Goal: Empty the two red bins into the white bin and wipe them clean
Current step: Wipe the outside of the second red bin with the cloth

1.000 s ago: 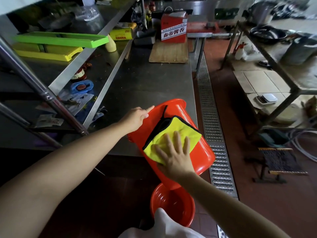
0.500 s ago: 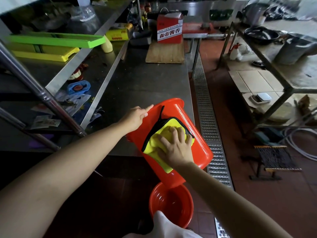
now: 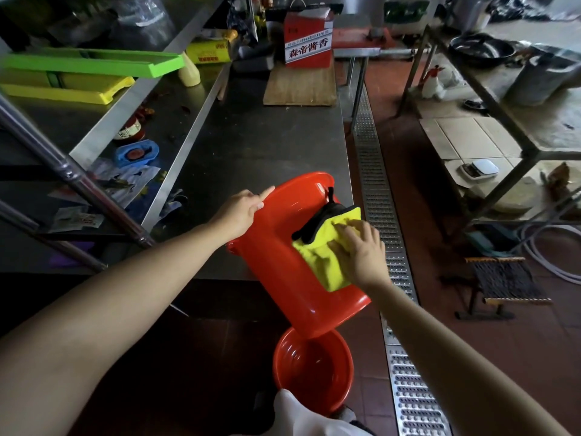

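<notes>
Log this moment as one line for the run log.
step: wiping | left hand: holds tilted red bin | right hand: presses yellow cloth on bin | second red bin: floor below

One view only, worn on the person's head, looking forward and steeply down along both forearms. It sits close over the near edge of the steel table (image 3: 257,146), whose top runs away toward the upper middle of the frame, its far end closed off by a wooden board (image 3: 298,86). The wide lens bends the shelf rails on the left and the floor drain grate (image 3: 377,196) on the right. The left hand (image 3: 239,212) and right hand (image 3: 361,250) meet near the frame's centre, on a tilted red bin (image 3: 283,265) at the table's near right corner. The floor directly below fills the bottom edge, with a second red bin (image 3: 311,369) there.
</notes>
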`<control>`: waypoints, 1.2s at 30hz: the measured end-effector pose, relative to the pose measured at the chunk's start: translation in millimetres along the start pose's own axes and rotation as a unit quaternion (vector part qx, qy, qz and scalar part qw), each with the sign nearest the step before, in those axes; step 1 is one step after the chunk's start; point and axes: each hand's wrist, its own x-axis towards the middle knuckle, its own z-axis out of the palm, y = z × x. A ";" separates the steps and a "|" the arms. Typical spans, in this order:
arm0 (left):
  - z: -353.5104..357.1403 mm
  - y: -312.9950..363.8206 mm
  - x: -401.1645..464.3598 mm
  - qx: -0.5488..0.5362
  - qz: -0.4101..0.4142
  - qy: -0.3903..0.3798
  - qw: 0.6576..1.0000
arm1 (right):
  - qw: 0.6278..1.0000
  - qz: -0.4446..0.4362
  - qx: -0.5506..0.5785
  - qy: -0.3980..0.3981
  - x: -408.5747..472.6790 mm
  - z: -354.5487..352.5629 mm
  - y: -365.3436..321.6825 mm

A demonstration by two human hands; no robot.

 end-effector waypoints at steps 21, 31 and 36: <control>3.4 13.2 10.8 0.020 -0.006 0.000 1.000 | 0.978 -0.122 -0.167 0.006 -72.0 24.9 -43.9; 5.4 -0.7 -6.7 0.025 -0.040 0.004 0.999 | 0.999 0.001 -0.040 -0.010 -42.5 -3.1 12.7; 5.4 2.8 -10.0 0.021 -0.063 0.002 0.998 | 0.979 0.173 0.104 -0.009 -37.1 -13.4 49.3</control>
